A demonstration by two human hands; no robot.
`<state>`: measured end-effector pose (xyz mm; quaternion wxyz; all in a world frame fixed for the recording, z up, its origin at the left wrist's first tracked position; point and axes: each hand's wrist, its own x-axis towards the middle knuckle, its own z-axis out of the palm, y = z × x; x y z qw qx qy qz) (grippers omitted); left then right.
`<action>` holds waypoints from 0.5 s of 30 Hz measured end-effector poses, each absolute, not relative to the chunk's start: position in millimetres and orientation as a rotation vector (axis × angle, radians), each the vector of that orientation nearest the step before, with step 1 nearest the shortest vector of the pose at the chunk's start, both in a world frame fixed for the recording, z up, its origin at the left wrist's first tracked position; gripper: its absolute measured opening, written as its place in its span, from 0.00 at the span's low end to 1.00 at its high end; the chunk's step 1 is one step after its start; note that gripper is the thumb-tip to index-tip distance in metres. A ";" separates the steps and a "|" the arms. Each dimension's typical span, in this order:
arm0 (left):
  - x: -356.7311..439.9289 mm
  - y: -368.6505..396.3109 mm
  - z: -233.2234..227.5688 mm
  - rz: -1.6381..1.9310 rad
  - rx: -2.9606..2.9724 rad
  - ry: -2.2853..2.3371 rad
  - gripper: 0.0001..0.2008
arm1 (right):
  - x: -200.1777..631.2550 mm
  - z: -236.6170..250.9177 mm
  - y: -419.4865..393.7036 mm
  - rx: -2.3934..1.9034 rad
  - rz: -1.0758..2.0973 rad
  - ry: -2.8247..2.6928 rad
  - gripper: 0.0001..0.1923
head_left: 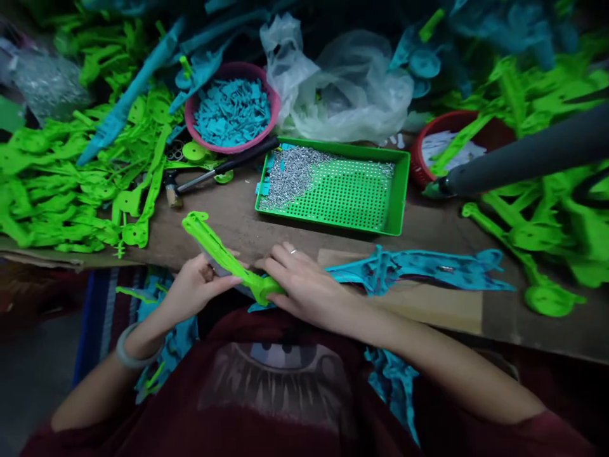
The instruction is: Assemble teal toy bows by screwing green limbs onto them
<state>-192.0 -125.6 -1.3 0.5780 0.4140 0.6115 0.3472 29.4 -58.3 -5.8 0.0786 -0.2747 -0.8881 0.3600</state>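
Two bare hands are busy at the near edge of a brown wooden table point(233, 222), and one long bright-green plastic piece point(214, 247) slants between them, just in front of the person's body. As far as I can judge, this piece is partway through being worked: it is in hand, not set down, and a bit of blue shows beneath its lower end, though whether the two are joined I cannot tell. Plenty looks left to do: a heap of loose green plastic parts point(61, 184) lies on one side and a second pile of green parts point(561, 216) on the other. Small silver screws point(292, 174) lie in a green perforated plastic tray point(328, 226), mostly at one end.

The left hand's point(197, 282) grip is closed on the green piece, thumb along the top, fingers curled underneath. The right hand's point(304, 279) grip is narrow too, bent over the lower end and holding it, with some fingertips hidden. A long blue plastic piece point(442, 270) stretches out beyond that hand, partly over a flat strip of brown cardboard point(432, 308); neither hand plainly grips it.
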 end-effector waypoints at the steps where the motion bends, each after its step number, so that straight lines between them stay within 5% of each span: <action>1: -192.1 -127.7 -3.6 0.832 0.973 1.446 0.21 | 26.7 -3.9 -61.1 -0.840 1.107 -2.570 0.17; 15: -190.8 -142.1 -12.1 0.823 1.034 1.681 0.23 | -2.5 -7.2 -104.4 -1.139 1.155 -1.932 0.10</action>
